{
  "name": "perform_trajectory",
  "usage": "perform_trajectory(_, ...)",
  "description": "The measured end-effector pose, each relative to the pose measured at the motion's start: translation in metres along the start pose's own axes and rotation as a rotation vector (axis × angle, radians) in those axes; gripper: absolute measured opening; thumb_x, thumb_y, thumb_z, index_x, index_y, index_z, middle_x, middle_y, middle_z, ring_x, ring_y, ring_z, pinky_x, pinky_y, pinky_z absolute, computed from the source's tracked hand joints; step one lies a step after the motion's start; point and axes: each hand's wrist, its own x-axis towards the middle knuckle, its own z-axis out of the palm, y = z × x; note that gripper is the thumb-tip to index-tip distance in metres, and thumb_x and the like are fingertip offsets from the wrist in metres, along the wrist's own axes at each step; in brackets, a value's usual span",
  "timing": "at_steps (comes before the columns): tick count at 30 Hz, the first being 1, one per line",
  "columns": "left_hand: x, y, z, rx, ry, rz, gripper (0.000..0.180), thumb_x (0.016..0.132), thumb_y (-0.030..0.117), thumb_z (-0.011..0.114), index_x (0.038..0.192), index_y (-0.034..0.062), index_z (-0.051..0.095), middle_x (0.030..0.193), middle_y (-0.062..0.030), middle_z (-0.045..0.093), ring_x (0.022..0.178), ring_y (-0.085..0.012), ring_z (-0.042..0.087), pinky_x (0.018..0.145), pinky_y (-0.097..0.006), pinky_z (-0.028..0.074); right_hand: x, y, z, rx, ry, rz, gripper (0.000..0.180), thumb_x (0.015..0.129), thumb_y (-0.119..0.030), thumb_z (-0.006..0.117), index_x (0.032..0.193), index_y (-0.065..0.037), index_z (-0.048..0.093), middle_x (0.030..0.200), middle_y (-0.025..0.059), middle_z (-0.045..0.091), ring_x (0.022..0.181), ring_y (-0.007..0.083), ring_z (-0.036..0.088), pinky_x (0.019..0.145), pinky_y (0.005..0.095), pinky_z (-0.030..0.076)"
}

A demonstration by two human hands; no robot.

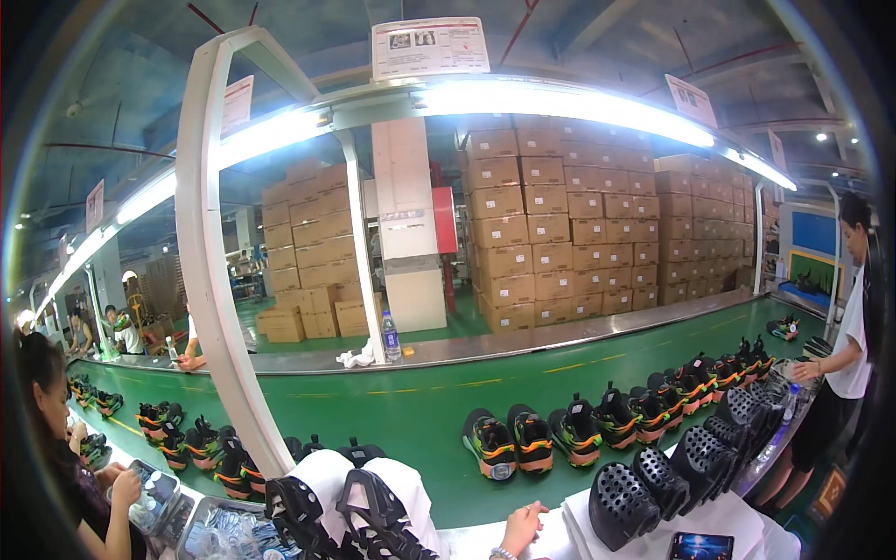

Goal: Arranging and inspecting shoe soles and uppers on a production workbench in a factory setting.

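My left hand [523, 530] comes in at the lower edge, a beaded bracelet on its wrist. Its fingers are loosely bent, with space between thumb and fingers, and nothing shows in them. It hovers by the near edge of the green conveyor belt [411, 411]. Right of it, perforated black clogs [621, 504] stand in a row on white sheets [583, 513]. A phone with a lit screen [700, 546] lies close by. To the hand's left are black strappy sandals [371, 511] over white material. My right hand is out of view.
Black, green and orange sneakers [532, 439] line the belt. At left, a person [56, 429] handles a clear tray beside a bin of small packets [233, 534]. Another person [845, 345] stands at right. A white post [210, 233] rises at left; a bottle [390, 336] stands beyond the belt.
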Motion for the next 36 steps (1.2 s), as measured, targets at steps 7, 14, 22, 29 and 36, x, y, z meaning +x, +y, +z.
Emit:
perform_trajectory(7,-0.014,0.022,0.002,0.036,0.003,0.031,0.042,0.095,0.034,0.037,0.093,0.0048,0.067,0.055,-0.0038,0.057,0.051,-0.0117,0.057,0.051,-0.027,0.046,-0.009,-0.003,-0.016,-0.028,0.067,0.019,0.023,0.093,-0.014,0.044,0.097,0.000,0.062,0.065,0.0052,0.058,0.058,0.0112,0.053,0.055,0.0258,0.044)
perform_trajectory(14,-0.002,0.007,0.011,0.035,-0.004,0.052,0.042,0.095,0.034,0.037,0.092,0.0046,0.068,0.054,-0.0037,0.056,0.052,-0.0118,0.057,0.050,-0.027,0.046,-0.024,-0.016,-0.022,-0.029,0.122,0.067,0.023,0.093,-0.014,0.044,0.096,0.001,0.062,0.064,0.0049,0.058,0.058,0.0112,0.053,0.055,0.0259,0.044)
perform_trajectory(22,0.000,0.008,0.009,0.036,0.019,0.064,0.041,0.095,0.032,0.039,0.091,0.0041,0.068,0.054,-0.0033,0.056,0.051,-0.0115,0.056,0.052,-0.027,0.046,-0.018,-0.006,-0.024,-0.016,0.103,0.050,0.023,0.093,-0.015,0.045,0.097,0.001,0.062,0.064,0.0055,0.058,0.058,0.0117,0.054,0.055,0.0265,0.044)
perform_trajectory(29,-0.001,0.009,0.015,0.013,0.007,0.022,0.040,0.095,0.031,0.039,0.092,0.0042,0.068,0.054,-0.0039,0.057,0.051,-0.0117,0.056,0.052,-0.027,0.046,-0.020,-0.007,-0.029,-0.025,0.104,0.058,0.023,0.093,-0.015,0.045,0.097,0.000,0.062,0.064,0.0056,0.059,0.058,0.0116,0.054,0.054,0.0267,0.044)
perform_trajectory(36,0.004,0.005,0.018,0.032,0.007,0.063,0.039,0.094,0.031,0.040,0.092,0.0039,0.068,0.054,-0.0046,0.057,0.053,-0.0125,0.057,0.054,-0.027,0.046,-0.018,-0.003,-0.033,-0.017,0.113,0.009,0.023,0.093,-0.015,0.045,0.098,-0.001,0.063,0.064,0.0052,0.058,0.059,0.0107,0.053,0.055,0.0262,0.044)
